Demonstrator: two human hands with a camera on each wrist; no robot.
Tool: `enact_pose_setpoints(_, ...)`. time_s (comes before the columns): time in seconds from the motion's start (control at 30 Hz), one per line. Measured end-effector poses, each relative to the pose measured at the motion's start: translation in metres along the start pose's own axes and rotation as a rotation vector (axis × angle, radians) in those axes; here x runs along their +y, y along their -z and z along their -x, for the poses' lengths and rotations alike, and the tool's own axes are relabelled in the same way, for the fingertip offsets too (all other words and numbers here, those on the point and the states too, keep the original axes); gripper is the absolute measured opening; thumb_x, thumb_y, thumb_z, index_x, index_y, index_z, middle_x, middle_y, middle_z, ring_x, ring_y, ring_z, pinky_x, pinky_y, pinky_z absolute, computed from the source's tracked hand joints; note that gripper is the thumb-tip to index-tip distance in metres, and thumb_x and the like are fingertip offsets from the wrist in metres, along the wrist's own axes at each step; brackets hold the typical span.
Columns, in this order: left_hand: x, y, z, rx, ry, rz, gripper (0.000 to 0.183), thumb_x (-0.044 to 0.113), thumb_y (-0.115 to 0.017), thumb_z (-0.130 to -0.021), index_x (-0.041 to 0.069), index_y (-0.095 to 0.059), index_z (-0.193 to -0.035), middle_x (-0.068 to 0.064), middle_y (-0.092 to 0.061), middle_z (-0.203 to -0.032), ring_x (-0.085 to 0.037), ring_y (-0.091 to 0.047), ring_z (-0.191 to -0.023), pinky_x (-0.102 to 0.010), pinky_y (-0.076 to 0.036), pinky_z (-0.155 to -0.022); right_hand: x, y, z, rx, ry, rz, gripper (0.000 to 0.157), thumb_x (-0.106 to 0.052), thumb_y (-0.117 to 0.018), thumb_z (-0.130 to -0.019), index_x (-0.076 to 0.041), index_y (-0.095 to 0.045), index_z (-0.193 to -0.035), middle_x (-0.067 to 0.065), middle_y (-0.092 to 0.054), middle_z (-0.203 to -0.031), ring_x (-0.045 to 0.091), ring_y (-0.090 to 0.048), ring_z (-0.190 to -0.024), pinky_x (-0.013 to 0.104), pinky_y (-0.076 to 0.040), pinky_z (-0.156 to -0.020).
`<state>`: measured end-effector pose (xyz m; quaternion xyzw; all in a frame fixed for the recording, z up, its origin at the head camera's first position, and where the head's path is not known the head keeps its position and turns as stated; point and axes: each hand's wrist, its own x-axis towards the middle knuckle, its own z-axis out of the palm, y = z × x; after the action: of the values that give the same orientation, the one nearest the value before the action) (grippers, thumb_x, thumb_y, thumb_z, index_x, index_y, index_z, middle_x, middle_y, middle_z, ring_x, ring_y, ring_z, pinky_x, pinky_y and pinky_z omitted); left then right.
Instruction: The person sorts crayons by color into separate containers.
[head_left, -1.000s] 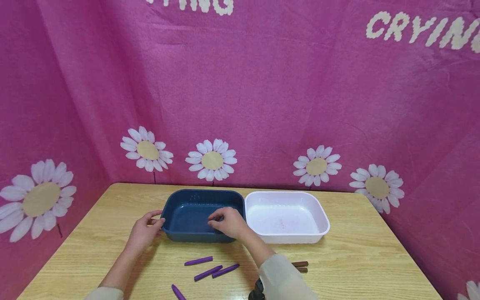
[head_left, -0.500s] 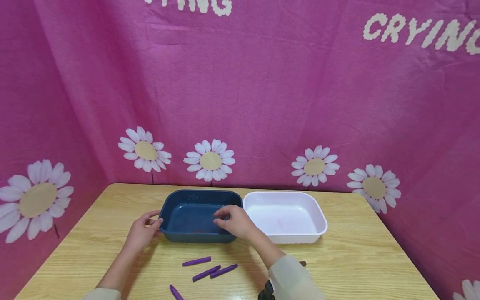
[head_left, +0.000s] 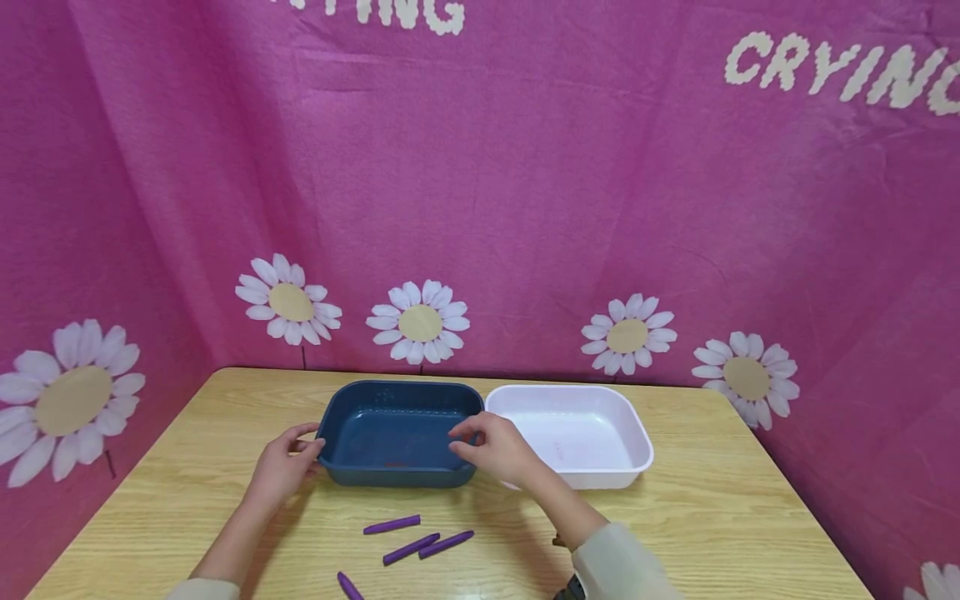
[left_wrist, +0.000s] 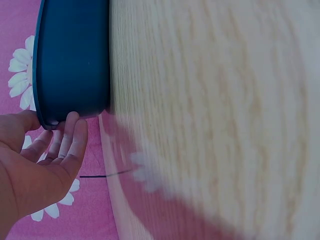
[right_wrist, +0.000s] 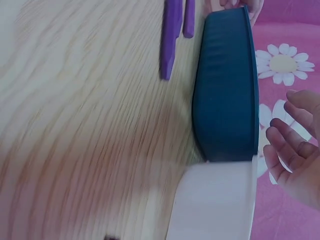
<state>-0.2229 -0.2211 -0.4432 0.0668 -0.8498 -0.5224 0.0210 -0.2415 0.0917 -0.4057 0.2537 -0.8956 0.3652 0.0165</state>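
At the left end of the dark blue tray (head_left: 401, 477), my left hand (head_left: 279, 471) grips the rim between thumb and fingers; the left wrist view has the thumb over the rim and fingertips against the outer wall. My right hand (head_left: 495, 450) hovers over the tray's right end, fingers loosely bent with nothing between them, as the right wrist view confirms. A small reddish-brown streak (head_left: 395, 464) shows on the tray floor near its front wall; most of it is hidden. Several purple crayons (head_left: 392, 525) lie on the table in front of the tray.
A white tray (head_left: 600, 481) stands against the blue one's right side. Beside the right sleeve, a bit of a brown stick (head_left: 557, 541) shows, mostly covered by the forearm. Behind the wooden table (head_left: 712, 500) hangs a pink cloth (head_left: 480, 208) with daisies.
My right hand has moved right, from above the middle of the blue tray to its right end. The reddish-brown streak has come into sight. My left hand stays on the rim.
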Motion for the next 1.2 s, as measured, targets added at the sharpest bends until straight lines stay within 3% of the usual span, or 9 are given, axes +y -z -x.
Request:
enact_pose_setpoints(0.33, 0.000, 0.001, 0.001, -0.009, 0.010, -0.002, 0.043, 0.016, -0.051, -0.096, -0.004, -0.043, -0.133, -0.028, -0.059, -0.105, -0.017, -0.063, -0.071, -0.034, -0.057, -0.069, 0.015, 0.015, 0.019, 0.032, 0.052, 0.015, 0.017, -0.016, -0.067, -0.083, -0.006, -0.072, -0.095, 0.002, -0.065, -0.081, 0.010, -0.054, -0.069, 0.018, -0.043, -0.063)
enact_pose_setpoints(1.2, 0.002, 0.000, 0.001, -0.003, -0.003, -0.001, 0.042, 0.014, -0.050, -0.096, -0.006, -0.043, -0.132, -0.030, -0.060, -0.105, -0.018, -0.064, -0.070, -0.036, -0.057, -0.070, 0.042, 0.057, 0.075, 0.011, 0.020, 0.022, 0.012, -0.014, -0.070, -0.081, -0.006, -0.071, -0.090, -0.002, -0.063, -0.077, -0.002, -0.051, -0.067, 0.018, -0.045, -0.060)
